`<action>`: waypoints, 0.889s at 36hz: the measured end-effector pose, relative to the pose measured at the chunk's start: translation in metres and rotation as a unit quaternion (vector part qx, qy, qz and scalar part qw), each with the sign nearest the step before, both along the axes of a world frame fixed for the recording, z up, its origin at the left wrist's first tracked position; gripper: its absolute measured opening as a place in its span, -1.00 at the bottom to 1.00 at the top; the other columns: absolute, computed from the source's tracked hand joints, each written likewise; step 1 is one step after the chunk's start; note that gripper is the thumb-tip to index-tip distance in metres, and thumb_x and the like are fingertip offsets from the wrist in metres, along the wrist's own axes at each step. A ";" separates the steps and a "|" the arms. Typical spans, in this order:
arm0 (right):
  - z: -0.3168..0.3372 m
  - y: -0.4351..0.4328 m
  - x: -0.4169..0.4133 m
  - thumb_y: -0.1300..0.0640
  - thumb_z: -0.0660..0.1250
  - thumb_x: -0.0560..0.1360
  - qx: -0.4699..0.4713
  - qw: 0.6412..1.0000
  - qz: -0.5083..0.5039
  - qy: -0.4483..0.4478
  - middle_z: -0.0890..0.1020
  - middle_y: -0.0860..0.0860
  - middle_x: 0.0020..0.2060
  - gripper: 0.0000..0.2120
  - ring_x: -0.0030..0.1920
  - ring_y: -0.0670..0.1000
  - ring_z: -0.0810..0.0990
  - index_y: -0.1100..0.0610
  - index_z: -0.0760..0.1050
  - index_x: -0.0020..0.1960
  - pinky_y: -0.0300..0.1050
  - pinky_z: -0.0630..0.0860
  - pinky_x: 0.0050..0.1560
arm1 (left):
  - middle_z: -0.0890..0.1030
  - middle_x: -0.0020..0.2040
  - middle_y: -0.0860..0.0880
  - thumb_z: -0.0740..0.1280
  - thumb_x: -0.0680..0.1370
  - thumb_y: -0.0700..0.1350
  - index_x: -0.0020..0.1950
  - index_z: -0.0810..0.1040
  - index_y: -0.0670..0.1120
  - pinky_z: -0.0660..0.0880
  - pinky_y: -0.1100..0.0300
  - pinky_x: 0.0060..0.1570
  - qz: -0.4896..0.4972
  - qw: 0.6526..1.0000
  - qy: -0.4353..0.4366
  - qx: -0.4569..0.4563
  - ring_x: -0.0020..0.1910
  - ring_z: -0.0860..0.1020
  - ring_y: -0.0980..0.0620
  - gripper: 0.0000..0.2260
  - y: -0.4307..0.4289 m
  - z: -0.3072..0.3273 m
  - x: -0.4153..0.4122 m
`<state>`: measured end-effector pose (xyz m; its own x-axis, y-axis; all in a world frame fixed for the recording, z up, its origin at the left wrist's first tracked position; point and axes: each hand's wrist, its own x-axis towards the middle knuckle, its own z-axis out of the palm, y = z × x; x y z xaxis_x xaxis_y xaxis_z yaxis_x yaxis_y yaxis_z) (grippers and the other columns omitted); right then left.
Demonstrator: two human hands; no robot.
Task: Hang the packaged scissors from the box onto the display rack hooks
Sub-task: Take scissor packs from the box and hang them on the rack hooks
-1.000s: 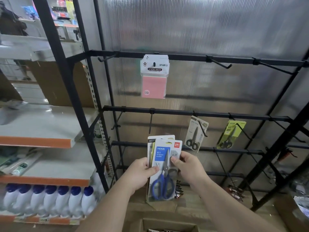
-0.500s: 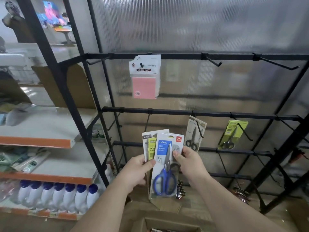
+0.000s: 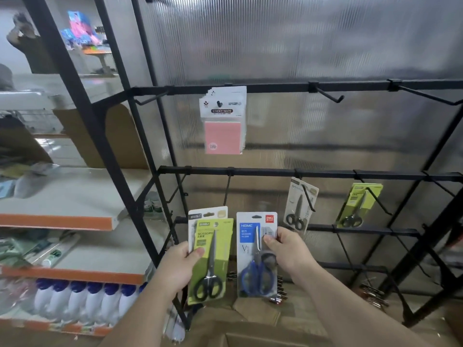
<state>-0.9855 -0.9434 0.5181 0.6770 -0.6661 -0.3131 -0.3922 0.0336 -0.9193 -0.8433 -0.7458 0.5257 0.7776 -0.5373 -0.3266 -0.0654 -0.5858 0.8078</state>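
Below the sticky-note pack (image 3: 223, 121), the two hands are apart, each holding stock. The left hand (image 3: 175, 266) grips a green scissors pack (image 3: 211, 259), thumb across its front. A second pack (image 3: 208, 214) behind it shows only its top. The right hand (image 3: 288, 251) pinches the blue-handled scissors pack (image 3: 255, 254) by its right edge, fingers hidden behind the card. Lower right of the sticky notes, a pale hung pack (image 3: 299, 206) and a lime hung pack (image 3: 358, 204) sit on hooks. Far below, the box (image 3: 270, 339) is cut off by the bottom edge.
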 end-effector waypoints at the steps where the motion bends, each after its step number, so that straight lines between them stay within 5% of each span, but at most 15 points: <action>1: -0.001 0.003 0.005 0.09 0.29 0.62 0.000 1.000 0.000 0.004 0.73 -0.11 -0.12 -0.89 -0.06 -0.07 0.72 0.04 0.59 -0.01 0.08 0.65 0.06 | 0.72 -0.09 0.04 0.25 0.66 0.01 0.07 0.61 0.07 0.62 -0.04 -0.01 0.000 1.000 -0.008 0.010 -0.10 0.69 0.03 -0.85 0.007 -0.001 0.006; 8: -0.011 0.028 0.047 0.06 0.30 0.62 -0.025 0.999 0.003 0.039 0.72 -0.12 -0.12 -0.91 -0.06 -0.10 0.70 0.00 0.58 0.00 0.00 0.66 0.00 | 0.62 -0.22 0.07 0.23 0.68 -0.04 0.11 0.61 0.02 0.43 0.18 -0.39 0.012 0.999 -0.033 0.004 -0.37 0.48 0.16 -0.84 0.043 -0.008 0.041; 11: -0.011 0.039 0.064 0.07 0.29 0.62 -0.028 0.999 -0.006 0.038 0.72 -0.11 -0.13 -0.90 -0.08 -0.10 0.69 0.01 0.58 -0.02 -0.12 0.62 -0.13 | 0.66 -0.16 0.04 0.23 0.68 -0.02 0.10 0.61 0.02 0.50 0.13 -0.30 0.011 1.000 -0.019 0.011 -0.38 0.47 0.17 -0.83 0.051 -0.012 0.053; 17: -0.011 0.050 0.092 0.07 0.25 0.64 -0.048 0.997 -0.030 0.057 0.69 -0.09 -0.10 -0.87 -0.11 -0.12 0.65 0.04 0.56 0.02 -0.26 0.47 -0.34 | 0.71 -0.06 0.01 0.26 0.65 0.06 0.07 0.61 0.08 0.63 -0.07 0.00 0.004 1.000 0.001 0.020 -0.05 0.68 -0.07 -0.85 0.061 -0.020 0.070; 22: -0.011 0.050 0.104 0.10 0.24 0.65 -0.055 0.996 -0.048 0.053 0.64 -0.11 -0.15 -0.88 -0.19 -0.16 0.59 0.09 0.54 0.06 -0.41 0.39 -0.54 | 0.72 -0.03 -0.01 0.27 0.64 0.08 0.06 0.62 0.08 0.62 -0.13 0.04 -0.011 1.000 0.009 0.011 -0.01 0.68 -0.12 -0.84 0.062 -0.025 0.079; 32: -0.015 0.044 0.120 0.08 0.21 0.66 -0.057 0.994 -0.057 0.076 0.63 -0.08 -0.11 -0.87 -0.21 -0.16 0.57 0.10 0.51 0.08 -0.31 0.42 -0.50 | 0.71 -0.09 -0.02 0.24 0.47 0.33 -0.02 0.60 0.12 0.62 -0.22 0.01 -0.025 1.000 0.013 0.002 -0.09 0.69 -0.10 -0.66 0.055 -0.039 0.098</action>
